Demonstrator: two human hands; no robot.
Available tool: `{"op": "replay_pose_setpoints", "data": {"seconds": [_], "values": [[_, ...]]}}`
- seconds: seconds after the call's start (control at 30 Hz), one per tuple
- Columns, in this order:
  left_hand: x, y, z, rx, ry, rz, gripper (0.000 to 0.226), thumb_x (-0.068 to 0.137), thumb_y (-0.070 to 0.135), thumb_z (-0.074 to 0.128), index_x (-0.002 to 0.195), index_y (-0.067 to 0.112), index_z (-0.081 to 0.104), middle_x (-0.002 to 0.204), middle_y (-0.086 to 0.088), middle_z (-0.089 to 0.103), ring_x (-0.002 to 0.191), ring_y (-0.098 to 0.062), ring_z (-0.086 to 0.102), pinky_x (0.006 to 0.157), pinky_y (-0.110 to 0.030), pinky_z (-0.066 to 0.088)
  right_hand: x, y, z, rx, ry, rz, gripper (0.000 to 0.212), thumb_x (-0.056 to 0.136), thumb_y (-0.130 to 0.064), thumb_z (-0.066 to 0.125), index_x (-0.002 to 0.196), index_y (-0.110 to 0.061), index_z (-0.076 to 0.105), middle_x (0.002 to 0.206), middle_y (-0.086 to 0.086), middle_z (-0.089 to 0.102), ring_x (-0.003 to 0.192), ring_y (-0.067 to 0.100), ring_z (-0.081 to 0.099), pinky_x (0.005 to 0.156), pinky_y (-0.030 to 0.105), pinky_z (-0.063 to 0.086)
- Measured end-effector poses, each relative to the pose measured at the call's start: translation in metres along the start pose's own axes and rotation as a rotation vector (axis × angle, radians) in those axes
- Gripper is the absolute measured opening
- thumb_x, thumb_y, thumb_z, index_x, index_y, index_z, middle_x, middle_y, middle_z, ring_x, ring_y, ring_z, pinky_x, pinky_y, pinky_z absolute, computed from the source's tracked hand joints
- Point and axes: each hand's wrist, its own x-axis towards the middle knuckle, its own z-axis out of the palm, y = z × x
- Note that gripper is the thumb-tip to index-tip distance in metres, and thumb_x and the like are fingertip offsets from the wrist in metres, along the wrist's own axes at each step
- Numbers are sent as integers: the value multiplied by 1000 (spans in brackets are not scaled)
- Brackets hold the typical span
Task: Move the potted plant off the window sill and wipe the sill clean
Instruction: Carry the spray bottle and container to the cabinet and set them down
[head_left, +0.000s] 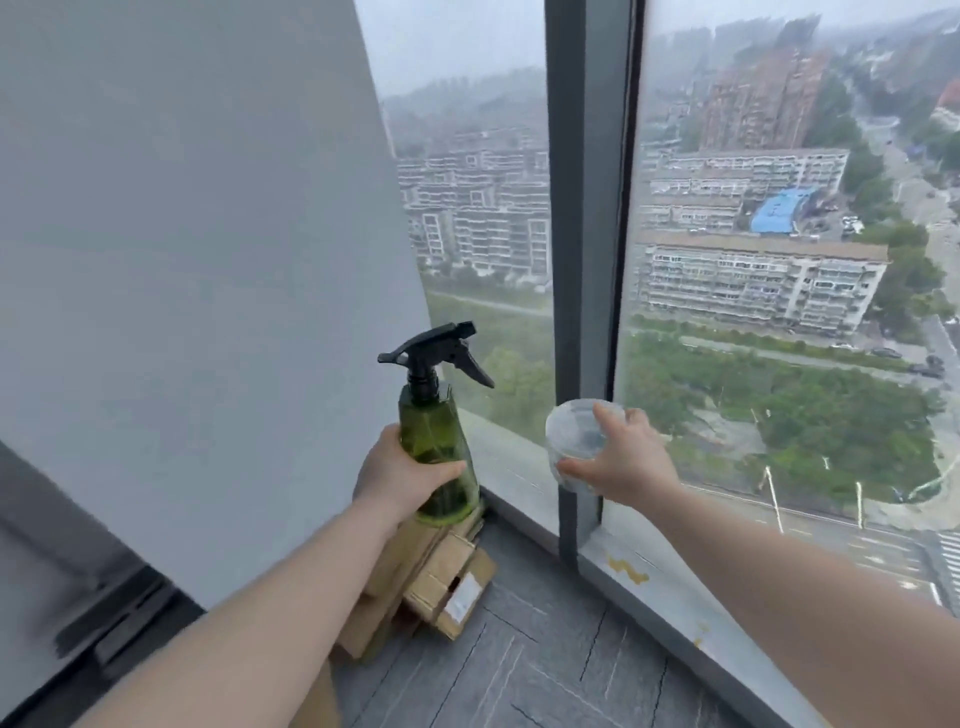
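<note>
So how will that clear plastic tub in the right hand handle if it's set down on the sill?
The clear plastic tub looks thin-walled, so probably light and squeezable under the right hand. Its round body might roll if laid sideways on the narrow window sill; contents are unclear.

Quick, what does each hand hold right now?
Left hand: closed around the green spray bottle.
Right hand: gripping the clear plastic container.

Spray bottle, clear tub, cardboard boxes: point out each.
Spray bottle (435, 436): head view, green body above the left hand.
Clear tub (576, 434): head view, its lid.
Cardboard boxes (441, 577): head view, top box.
</note>
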Motion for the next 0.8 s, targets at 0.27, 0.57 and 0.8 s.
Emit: {"op": "replay_pose_setpoints", "data": {"seconds": [0.27, 0.57, 0.8], "values": [[-80, -117, -188, -38, 262, -193, 70, 50, 54, 82, 109, 27, 57, 99, 10, 68, 90, -14, 64, 78, -34, 55, -68, -171, 88, -56, -159, -248, 80, 73, -56, 70, 139, -24, 36, 135, 12, 37, 124, 30, 40, 98, 41, 43], [-241, -286, -420, -74, 567, -327, 71, 49, 55, 83, 109, 28, 56, 99, 9, 67, 92, -16, 64, 80, -36, 56, -229, -402, 233, -63, -265, -512, 80, 71, -57, 71, 137, -27, 39, 129, 9, 39, 119, 31, 45, 92, 37, 45], [-386, -395, -567, -58, 833, -496, 71, 51, 46, 85, 111, 23, 54, 102, 3, 67, 94, -23, 64, 85, -40, 55, -384, -551, 336, -39, -410, -703, 93, 69, -59, 72, 147, -29, 30, 139, 9, 34, 127, 32, 40, 96, 43, 48]]}}
